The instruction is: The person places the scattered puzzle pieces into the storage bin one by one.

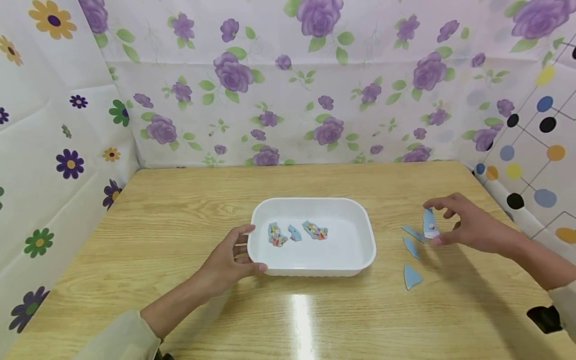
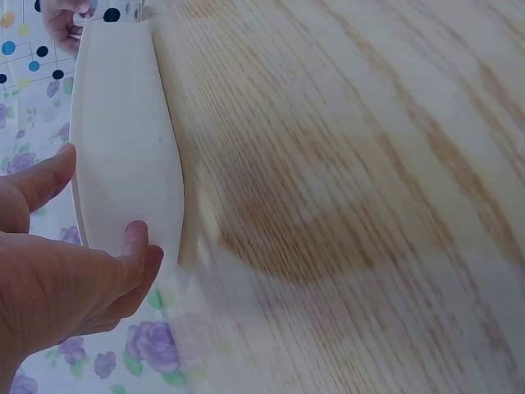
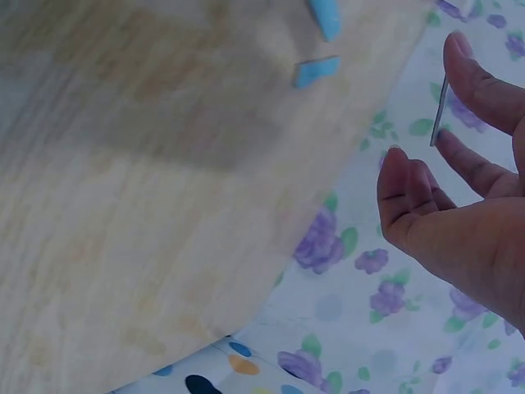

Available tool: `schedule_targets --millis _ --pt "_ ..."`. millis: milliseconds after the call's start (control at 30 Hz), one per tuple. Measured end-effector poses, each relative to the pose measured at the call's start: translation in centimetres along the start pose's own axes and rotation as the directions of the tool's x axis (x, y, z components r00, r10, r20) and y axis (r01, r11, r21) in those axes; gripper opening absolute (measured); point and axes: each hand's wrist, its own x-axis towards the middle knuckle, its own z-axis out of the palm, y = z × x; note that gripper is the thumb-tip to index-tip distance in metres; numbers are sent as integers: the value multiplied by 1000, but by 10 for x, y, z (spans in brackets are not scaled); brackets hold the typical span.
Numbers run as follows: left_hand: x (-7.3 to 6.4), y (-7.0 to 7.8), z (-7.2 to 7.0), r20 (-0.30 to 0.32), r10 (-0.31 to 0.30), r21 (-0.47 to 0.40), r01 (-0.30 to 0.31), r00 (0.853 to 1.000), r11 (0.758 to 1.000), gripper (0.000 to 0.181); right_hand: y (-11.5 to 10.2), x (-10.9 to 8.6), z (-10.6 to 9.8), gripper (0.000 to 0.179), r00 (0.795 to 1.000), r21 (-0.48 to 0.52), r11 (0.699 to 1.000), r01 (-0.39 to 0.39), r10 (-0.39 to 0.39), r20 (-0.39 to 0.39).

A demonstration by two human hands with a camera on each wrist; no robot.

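Head view: I see left hand (image 1: 229,261) gripping white tray (image 1: 346,245) by left end; right hand (image 1: 473,225), above table (image 1: 180,210), pinching blue piece (image 1: 429,222) right of tray. Right wrist view: piece edge-on, face hidden.

A rose-print cloth (image 1: 288,95) is hanging behind the table (image 1: 180,210). Daisy-print cloth (image 1: 45,190) and dotted cloth (image 1: 531,155) are flanking it.

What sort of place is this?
Probably a makeshift indoor tabletop booth: a flat, pale wood-grain table, backed by a white sheet printed with purple roses and flanked by a white multicoloured-flower sheet and a white multicoloured-dot sheet.
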Motion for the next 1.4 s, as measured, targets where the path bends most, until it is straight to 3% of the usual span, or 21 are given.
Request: schedule_targets --millis 600,1167,1400 --pt "0 0 -1 4 10 -1 -10 1000 1000 94 -34 22 -14 76 999 7 1000 25 -25 -34" --pt "-1 -1 -1 -1 7 -8 -7 1000 1000 94 -78 52 -4 72 993 32 994 101 -98 -69" --pt "0 -1 -1 2 2 -11 -2 1000 1000 93 -97 68 5 71 992 53 991 121 -119 -45"
